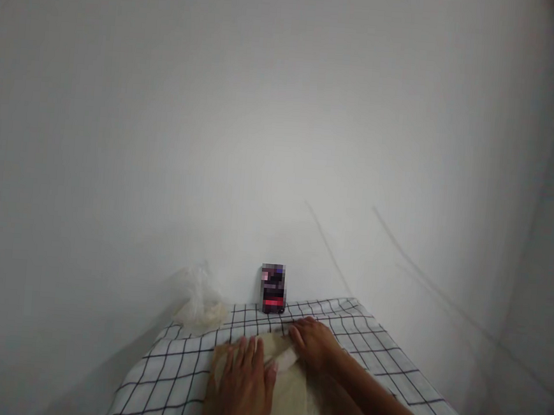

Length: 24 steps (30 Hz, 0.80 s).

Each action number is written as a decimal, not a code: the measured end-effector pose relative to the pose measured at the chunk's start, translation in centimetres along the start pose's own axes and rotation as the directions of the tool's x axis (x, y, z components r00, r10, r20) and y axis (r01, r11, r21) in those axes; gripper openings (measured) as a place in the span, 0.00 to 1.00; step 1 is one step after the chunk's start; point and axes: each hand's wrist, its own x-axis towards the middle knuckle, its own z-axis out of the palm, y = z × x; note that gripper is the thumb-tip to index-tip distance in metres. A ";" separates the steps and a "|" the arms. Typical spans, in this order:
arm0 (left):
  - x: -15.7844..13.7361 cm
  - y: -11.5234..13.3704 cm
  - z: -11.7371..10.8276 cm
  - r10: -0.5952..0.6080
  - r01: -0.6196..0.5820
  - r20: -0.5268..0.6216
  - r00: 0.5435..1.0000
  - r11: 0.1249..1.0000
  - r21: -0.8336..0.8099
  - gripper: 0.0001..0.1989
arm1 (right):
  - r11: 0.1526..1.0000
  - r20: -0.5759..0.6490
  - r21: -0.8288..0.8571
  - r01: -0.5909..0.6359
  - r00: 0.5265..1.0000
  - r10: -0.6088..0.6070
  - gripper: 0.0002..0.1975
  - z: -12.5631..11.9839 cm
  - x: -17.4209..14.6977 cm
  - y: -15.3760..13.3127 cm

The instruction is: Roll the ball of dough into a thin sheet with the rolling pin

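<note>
Hands flat on beige cloth (290, 400), left hand (244, 384) spread, right hand (314, 345) pinching its fold, crumpled plastic bag (201, 304) nearby, contents unclear

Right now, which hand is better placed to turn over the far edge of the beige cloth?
Probably the right hand: it lies at the far edge of the beige cloth, fingers at the fold. The left hand lies flat, pressing the cloth's middle on the checked tablecloth, so it seems better kept as the anchor.

A checked cloth (380, 363) covers the table. A dark phone (273, 289), blurred, stands against the white wall (266, 104). A clear plastic bag (200, 304), perhaps crumpled, lies near it.
</note>
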 end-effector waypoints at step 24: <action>0.2 0.3 -0.7 -0.066 0.069 0.109 0.992 0.997 -0.021 0.25 | 0.999 0.001 -0.007 0.032 0.999 -0.032 0.27 -0.8 -0.6 -0.5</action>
